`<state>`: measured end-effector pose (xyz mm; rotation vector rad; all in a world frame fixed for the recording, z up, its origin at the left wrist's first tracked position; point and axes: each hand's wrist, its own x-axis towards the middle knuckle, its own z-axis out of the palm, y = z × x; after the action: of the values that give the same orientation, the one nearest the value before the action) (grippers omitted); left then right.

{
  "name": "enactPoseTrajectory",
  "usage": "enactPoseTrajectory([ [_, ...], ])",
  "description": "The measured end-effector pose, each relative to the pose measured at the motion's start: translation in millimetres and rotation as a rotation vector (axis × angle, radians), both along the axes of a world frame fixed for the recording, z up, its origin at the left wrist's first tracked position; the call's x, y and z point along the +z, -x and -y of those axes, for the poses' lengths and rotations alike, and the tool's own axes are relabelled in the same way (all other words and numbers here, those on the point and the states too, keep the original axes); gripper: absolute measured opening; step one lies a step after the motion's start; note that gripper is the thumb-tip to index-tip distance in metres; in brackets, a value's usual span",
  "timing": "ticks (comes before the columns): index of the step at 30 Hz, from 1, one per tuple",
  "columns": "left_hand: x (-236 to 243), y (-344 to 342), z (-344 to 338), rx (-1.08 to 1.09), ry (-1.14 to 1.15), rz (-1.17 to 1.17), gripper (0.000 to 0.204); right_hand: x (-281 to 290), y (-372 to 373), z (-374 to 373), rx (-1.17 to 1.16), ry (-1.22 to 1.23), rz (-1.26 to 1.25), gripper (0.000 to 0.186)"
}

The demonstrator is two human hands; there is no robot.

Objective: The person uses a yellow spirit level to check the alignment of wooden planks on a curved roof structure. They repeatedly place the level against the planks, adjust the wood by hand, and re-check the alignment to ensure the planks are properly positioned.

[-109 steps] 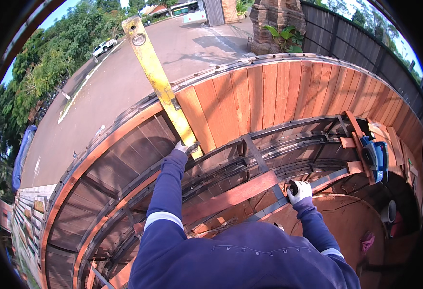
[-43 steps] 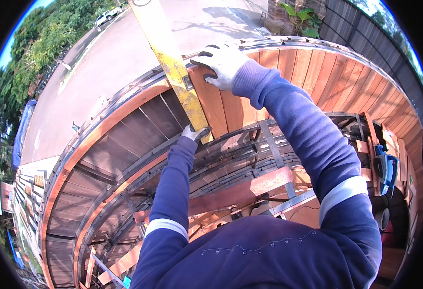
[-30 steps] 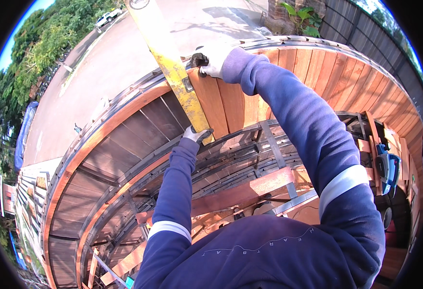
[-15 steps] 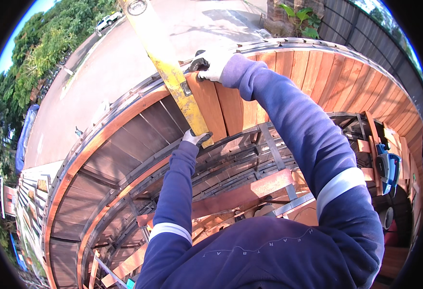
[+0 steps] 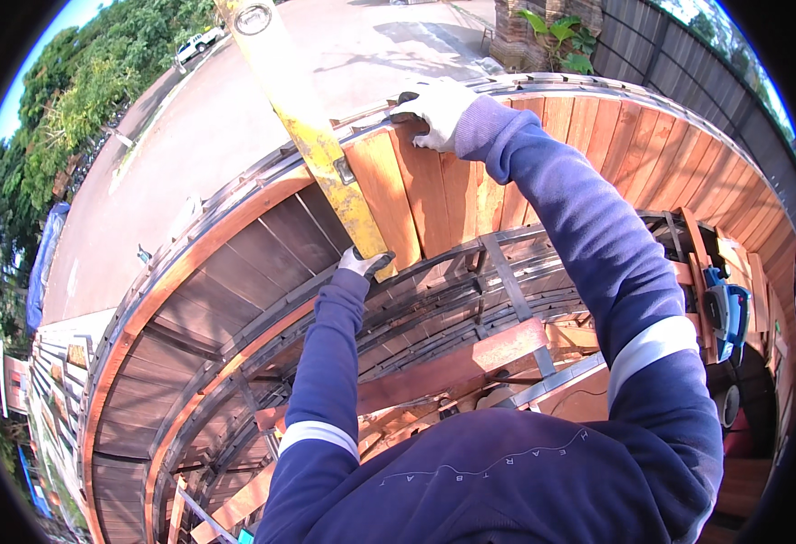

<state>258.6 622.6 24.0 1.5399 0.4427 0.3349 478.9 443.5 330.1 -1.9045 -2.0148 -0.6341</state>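
A long, worn yellow spirit level lies across the curved wooden structure, its far part extending beyond the outer rim. My left hand, in a white and dark glove, is closed around the level's near end. To the level's right, my gloved right hand is over the far ends of the reddish planks, by the outer rim. Its thumb and fingers are spread and curved, with nothing visible between them. The plank beside the level is sunlit and uncovered along most of its length.
Fitted planks curve away to the right; dark metal framing shows on the inner side. A loose reddish board lies across the inside. A blue power tool sits at the right. Beyond the rim is pavement.
My right hand has moved right, away from the level and the plank beside it, and its fingers have spread. My left hand stays on the level, which has barely shifted.
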Motion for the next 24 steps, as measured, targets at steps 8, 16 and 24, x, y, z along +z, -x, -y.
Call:
enactPoseTrajectory([
  [8, 5, 3, 2, 0.012, 0.028, 0.032, 0.029, -2, 7, -4, -0.095, 0.074, -0.224, 0.029],
  [16, -1, 3, -2, 0.026, 0.111, 0.011, 0.038, -9, -6, -17, -0.074, 0.030, -0.284, 0.025],
  [24, 5, 3, 1, 0.036, 0.004, -0.035, 0.033, -5, -8, -14, -0.067, 0.081, -0.356, 0.027],
])
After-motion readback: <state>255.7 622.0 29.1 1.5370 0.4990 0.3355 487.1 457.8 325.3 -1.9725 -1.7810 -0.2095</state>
